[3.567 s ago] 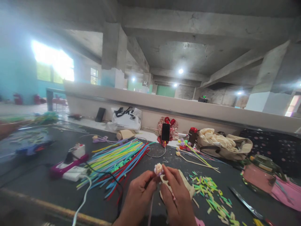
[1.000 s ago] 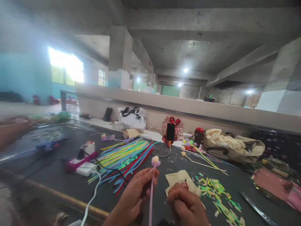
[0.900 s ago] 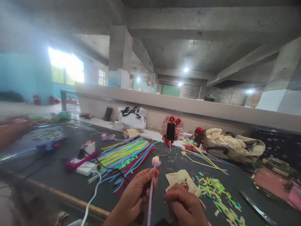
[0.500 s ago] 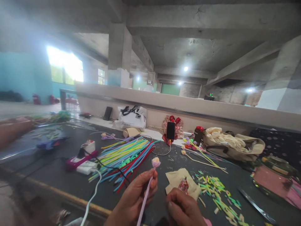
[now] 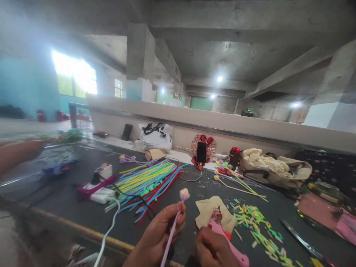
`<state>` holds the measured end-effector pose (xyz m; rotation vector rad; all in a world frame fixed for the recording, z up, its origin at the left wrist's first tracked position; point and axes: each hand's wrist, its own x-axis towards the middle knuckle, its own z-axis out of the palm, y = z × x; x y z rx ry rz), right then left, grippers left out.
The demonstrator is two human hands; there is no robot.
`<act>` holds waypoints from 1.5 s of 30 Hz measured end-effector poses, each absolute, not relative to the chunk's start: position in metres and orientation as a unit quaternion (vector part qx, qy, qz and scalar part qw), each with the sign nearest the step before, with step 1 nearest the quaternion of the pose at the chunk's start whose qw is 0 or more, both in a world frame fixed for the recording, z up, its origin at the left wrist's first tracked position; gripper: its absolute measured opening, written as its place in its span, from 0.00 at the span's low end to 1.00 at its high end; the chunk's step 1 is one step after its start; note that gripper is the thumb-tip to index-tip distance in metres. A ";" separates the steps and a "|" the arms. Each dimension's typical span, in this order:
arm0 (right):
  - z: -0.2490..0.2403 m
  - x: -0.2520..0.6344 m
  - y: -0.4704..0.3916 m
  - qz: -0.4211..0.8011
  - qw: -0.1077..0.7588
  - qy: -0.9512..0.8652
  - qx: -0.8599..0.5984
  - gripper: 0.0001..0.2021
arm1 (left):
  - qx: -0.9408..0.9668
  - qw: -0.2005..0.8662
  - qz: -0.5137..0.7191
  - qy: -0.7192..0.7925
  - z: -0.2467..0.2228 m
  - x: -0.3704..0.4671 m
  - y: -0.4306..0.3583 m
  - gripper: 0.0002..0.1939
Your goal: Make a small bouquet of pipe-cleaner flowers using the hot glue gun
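Observation:
Between its thumb and fingers, my left hand (image 5: pixel 161 231) pinches a lilac stem (image 5: pixel 170 237) topped by a small lilac and cream flower (image 5: pixel 184 194). My right hand (image 5: pixel 213 248) is closed around a pink glue gun (image 5: pixel 219 229), whose pink handle shows at the bottom right of the hand. The tip of the gun, coated in reddish residue, lies over a beige cloth or paper piece (image 5: pixel 201 213). The flower is upright, left of the tip and apart from it.
Behind my left hand lie colourful fuzzy stems (image 5: pixel 150 180). At left are a power strip (image 5: pixel 96 187), cables and another person's arm (image 5: pixel 22 154). Cut pieces (image 5: pixel 256 222), tweezers or scissors (image 5: pixel 303 243) and a pink-filled jar (image 5: pixel 317 207) are right. A phone (image 5: pixel 201 152) stands behind.
The pink glue gun has come into clearer view in my right hand, which has shifted slightly down. My left hand keeps hold of the stem. The other person's arm has moved.

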<state>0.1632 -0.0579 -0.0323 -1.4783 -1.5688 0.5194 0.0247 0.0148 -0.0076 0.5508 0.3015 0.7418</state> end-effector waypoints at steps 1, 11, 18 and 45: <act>-0.030 0.163 -0.057 0.197 0.444 -0.645 -0.590 0.07 | 0.266 0.882 0.356 0.153 -0.009 0.025 0.014 0.07; 0.000 0.173 -0.040 0.364 0.557 -0.540 -0.516 0.05 | 0.273 0.888 0.334 0.160 -0.006 0.030 0.007 0.06; 0.022 0.170 -0.039 0.165 0.577 -0.640 -0.480 0.07 | 0.297 0.855 0.376 0.197 -0.005 0.032 0.002 0.07; 0.012 0.166 -0.042 0.098 0.620 -0.604 -0.491 0.08 | 0.379 0.771 0.435 0.271 -0.002 0.034 0.001 0.09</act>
